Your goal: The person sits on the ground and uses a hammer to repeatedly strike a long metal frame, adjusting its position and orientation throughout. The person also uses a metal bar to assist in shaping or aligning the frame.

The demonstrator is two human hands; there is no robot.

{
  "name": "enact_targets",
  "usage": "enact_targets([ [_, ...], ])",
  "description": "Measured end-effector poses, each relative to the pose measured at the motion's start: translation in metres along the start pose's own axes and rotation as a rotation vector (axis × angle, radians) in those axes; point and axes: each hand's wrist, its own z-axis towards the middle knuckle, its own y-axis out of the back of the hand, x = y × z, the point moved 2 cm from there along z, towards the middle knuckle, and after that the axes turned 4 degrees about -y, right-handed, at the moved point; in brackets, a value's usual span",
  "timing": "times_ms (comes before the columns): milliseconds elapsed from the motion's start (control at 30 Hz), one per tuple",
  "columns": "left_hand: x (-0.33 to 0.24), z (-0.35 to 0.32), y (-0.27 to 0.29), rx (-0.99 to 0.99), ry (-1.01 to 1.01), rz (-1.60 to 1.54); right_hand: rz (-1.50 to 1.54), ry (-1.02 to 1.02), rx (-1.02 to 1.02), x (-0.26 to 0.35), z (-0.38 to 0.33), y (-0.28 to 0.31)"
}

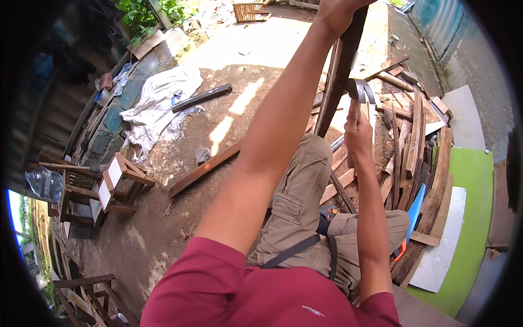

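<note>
Steel claw hammer (360, 90) is clamped by its handle in the right hand (357, 136), claw set against the upright wooden slat (339, 76). Left hand (335, 12) grips the slat's top, fingers closed round it. Prying looks in hand; a steady levering pull seems needed next.

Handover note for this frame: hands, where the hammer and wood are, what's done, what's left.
Left hand: gripping the top of a dark upright plank, holding it on end.
Right hand: shut on a claw hammer, its metal head against the plank's edge.
Scrap wood pile lies on the ground to the right; a long board lies on the dirt.
Done: cannot tell. Left: no nail visible; check the plank at the hammer head.
</note>
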Motion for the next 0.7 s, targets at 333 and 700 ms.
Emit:
enact_targets([
  [333,0.003,0.007,0.020,-0.016,-0.087,0.075,0.546,0.158,0.054,0.092,-0.026,0.024],
  [700,0.015,0.013,0.041,-0.100,-0.084,0.033,0.222,0.080,0.044,0.022,-0.002,0.006],
])
